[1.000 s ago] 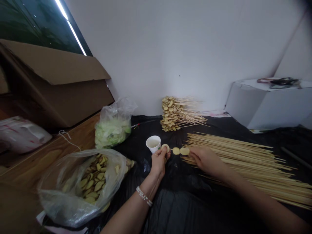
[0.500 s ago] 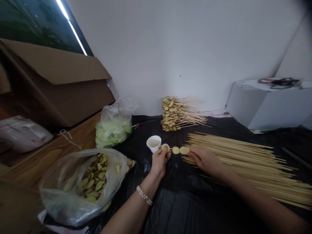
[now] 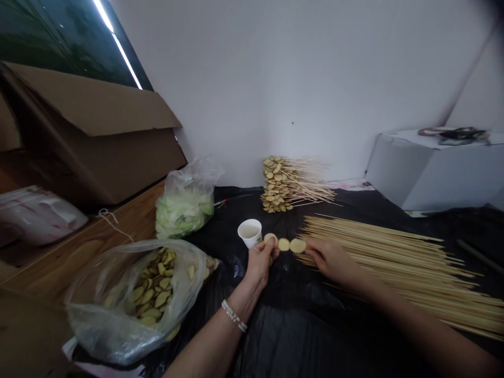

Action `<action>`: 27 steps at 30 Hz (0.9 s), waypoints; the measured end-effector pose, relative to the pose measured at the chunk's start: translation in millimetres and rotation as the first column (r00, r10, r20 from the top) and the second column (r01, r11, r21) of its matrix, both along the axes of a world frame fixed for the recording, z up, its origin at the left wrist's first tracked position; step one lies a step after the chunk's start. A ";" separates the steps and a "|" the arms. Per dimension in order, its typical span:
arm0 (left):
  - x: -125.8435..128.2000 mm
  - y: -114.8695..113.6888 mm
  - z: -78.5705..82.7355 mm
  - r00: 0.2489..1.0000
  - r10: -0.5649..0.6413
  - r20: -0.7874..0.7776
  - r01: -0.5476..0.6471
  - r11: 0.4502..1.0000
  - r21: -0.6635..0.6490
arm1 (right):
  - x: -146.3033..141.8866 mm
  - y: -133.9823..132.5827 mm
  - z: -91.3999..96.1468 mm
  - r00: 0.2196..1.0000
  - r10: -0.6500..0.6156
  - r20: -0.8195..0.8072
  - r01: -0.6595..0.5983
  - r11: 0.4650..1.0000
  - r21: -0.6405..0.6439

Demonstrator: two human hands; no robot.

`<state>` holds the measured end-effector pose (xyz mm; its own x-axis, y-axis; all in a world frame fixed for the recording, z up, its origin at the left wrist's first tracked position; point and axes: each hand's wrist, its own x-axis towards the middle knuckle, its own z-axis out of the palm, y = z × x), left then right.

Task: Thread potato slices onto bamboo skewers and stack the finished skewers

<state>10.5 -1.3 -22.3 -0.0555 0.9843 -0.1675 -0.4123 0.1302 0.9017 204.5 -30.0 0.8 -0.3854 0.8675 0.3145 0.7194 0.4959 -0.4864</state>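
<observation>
Between thumb and fingers my left hand (image 3: 260, 262) pinches a round potato slice (image 3: 271, 239), beside a white paper cup (image 3: 250, 232). My right hand (image 3: 329, 258) is closed on a wooden skewer, mostly hidden by the fingers and the slices. Two potato slices (image 3: 290, 245) sit on that skewer, close to the slice in my left hand. Under and behind my right hand lies a wide spread of bare bamboo skewers (image 3: 378, 252). To the left, an open clear plastic bag (image 3: 90, 320) holds many potato slices (image 3: 151, 294).
Against the wall stands a stack of filled potato skewers (image 3: 277, 184). A bag of pale green cut vegetable (image 3: 185, 210) sits at the back left, before a large cardboard box (image 3: 118, 163). A white box (image 3: 425, 168) is at the right. Black plastic sheet (image 3: 287, 336) covers the table.
My left hand has moved slightly right, and its slice now meets the two slices on the skewer; the bare gap between them has closed. My right hand stays about where it was.
</observation>
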 end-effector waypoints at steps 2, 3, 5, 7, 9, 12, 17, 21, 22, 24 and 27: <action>2.0 -1.2 -2.0 0.999 -0.016 -0.032 0.016 1.000 0.008 | -1.3 -1.0 -0.9 1.000 0.006 0.008 -0.006 1.000 0.017; 3.0 -1.7 -2.5 0.999 -0.018 -0.039 0.019 1.000 0.010 | -1.6 -1.3 -1.1 1.000 0.002 0.008 -0.002 1.000 0.018; 4.4 -2.3 -2.4 0.999 -0.024 -0.038 0.024 1.000 0.010 | -1.3 -1.1 -1.1 1.000 -0.016 0.010 0.016 1.000 0.009; 5.2 -2.6 -1.0 0.999 -0.026 -0.030 0.027 1.000 0.013 | -0.3 0.0 -0.6 0.999 -0.031 0.009 0.031 1.000 0.001; 5.4 -2.9 1.2 0.999 -0.039 -0.009 0.039 0.999 0.012 | 1.0 1.4 0.0 0.999 -0.033 -0.001 0.033 0.999 -0.003; 6.0 -3.8 4.9 0.997 -0.063 0.034 0.063 0.998 0.003 | 2.8 3.1 0.5 1.000 -0.017 -0.018 0.016 1.000 -0.014; 7.1 -4.9 9.6 0.995 -0.055 0.081 0.058 0.998 -0.036 | 6.5 5.5 -1.6 1.000 0.006 -0.028 -0.007 0.999 -0.044; 5.7 -3.1 11.1 0.993 -0.050 0.105 0.057 0.996 -0.069 | 14.0 10.1 -1.3 1.000 -0.001 -0.030 0.000 0.999 -0.040; 5.0 -2.4 11.5 0.992 -0.049 0.117 0.058 0.995 -0.080 | 16.6 11.5 -0.6 0.999 -0.015 -0.036 0.014 0.999 -0.034; 3.6 -1.1 12.7 0.989 -0.044 0.144 0.060 0.992 -0.107 | 21.9 14.4 0.9 0.996 -0.064 -0.055 0.064 0.998 -0.006; 1.8 -0.1 14.5 0.986 -0.038 0.165 0.062 0.988 -0.140 | 29.2 19.5 1.6 0.983 -0.157 -0.097 0.162 0.985 0.051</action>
<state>12.4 -1.4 -7.8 0.0327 0.9500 -0.3106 -0.5401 0.2783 0.7943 233.6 -10.5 2.4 -0.2104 0.8945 0.3944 0.7451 0.4079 -0.5277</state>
